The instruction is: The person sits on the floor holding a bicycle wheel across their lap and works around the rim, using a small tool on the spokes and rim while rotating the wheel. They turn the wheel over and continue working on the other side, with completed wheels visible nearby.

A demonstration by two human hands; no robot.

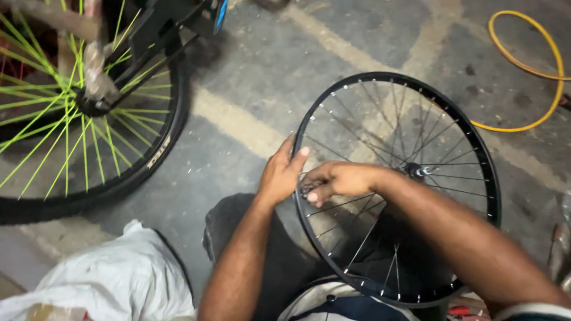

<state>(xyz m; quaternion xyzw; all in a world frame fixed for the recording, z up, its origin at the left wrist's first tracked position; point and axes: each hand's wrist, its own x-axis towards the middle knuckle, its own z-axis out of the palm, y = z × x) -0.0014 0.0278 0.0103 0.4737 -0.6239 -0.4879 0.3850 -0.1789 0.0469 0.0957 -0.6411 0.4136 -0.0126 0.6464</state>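
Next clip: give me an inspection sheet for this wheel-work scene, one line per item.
Surface: grey concrete floor with pale painted stripes.
Job's things: black spoked wheel, bare rim, leaning on the person's lap; silver hub.
Clutter: white cloth at lower left.
Grippers: left hand grips the rim's left edge; right hand pinches a small dark tool at a spoke; what it is cannot be told.
Cables: yellow hose looped at upper right.
Surroundings: bicycle wheel with green spokes and tyre, upper left.
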